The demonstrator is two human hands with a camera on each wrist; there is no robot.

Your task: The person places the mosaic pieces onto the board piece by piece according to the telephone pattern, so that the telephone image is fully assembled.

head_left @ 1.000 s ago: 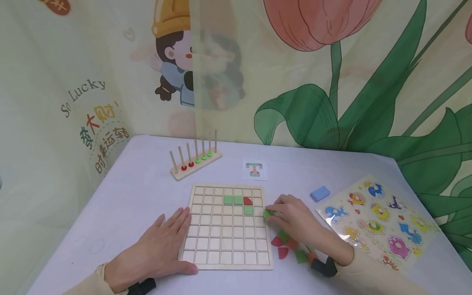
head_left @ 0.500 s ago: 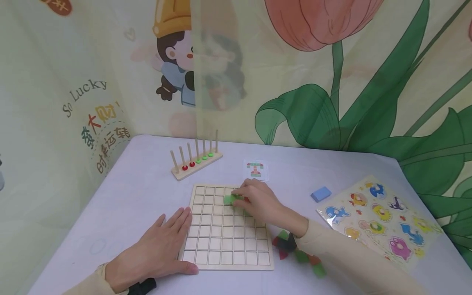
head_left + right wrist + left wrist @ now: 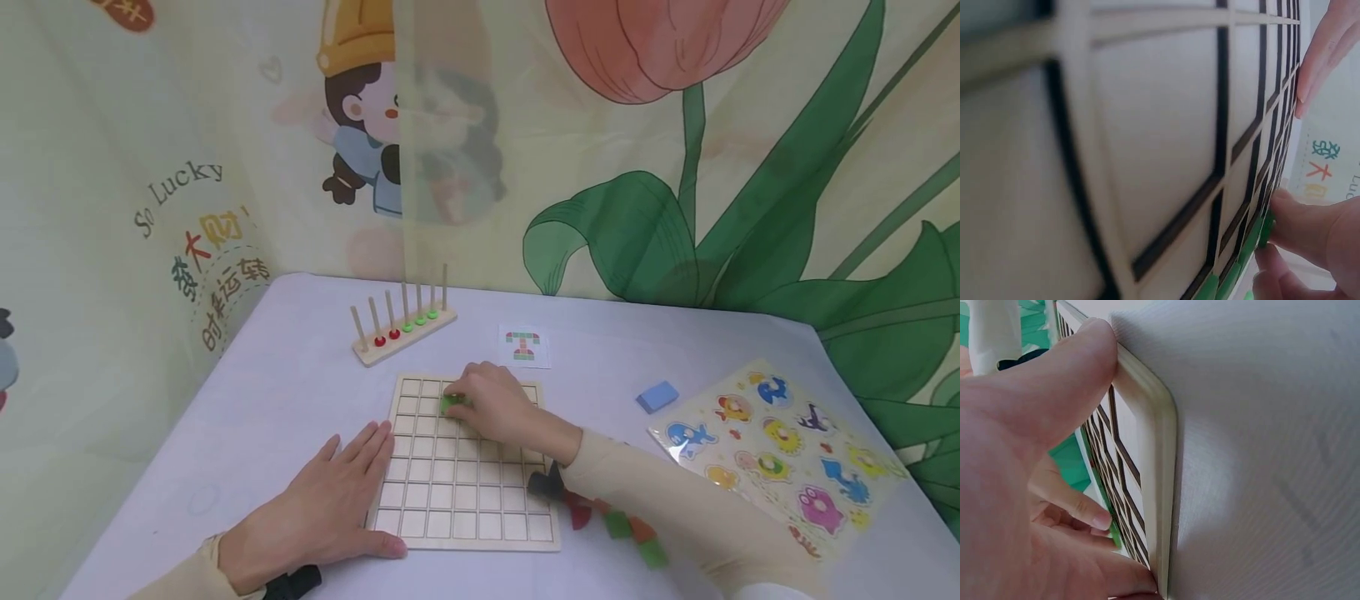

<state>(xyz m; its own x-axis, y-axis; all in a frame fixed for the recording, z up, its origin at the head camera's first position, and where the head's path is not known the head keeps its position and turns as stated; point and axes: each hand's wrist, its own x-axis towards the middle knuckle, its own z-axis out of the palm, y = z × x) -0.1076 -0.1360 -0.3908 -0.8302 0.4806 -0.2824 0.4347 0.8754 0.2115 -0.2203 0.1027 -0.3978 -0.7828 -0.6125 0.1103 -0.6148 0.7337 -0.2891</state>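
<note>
A light wooden grid board (image 3: 465, 498) lies on the white table. My left hand (image 3: 318, 500) rests along its left side, fingers straight at the edge and thumb on the near left corner. My right hand (image 3: 491, 407) is over the upper rows, pinching a green tile (image 3: 1266, 228) between thumb and fingers right at the grid. Other green tiles (image 3: 1227, 282) sit in the board's cells beside it. In the head view the right hand hides most of that row. Loose red quarter-round (image 3: 580, 517), green (image 3: 618, 525) and orange tiles (image 3: 642, 531) lie right of the board, partly under the right sleeve.
Behind the board are a printed pattern card (image 3: 523, 346) and a wooden peg rack (image 3: 405, 333) with red and green rings. A blue block (image 3: 657, 397) and a wrapped sea-animal puzzle (image 3: 780, 458) lie to the right. A patterned curtain (image 3: 600, 150) hangs behind the table.
My right hand has carried a green tile from the board's right edge leftward over the upper rows, past the placed tiles. My left hand has stayed on the board's left side.
</note>
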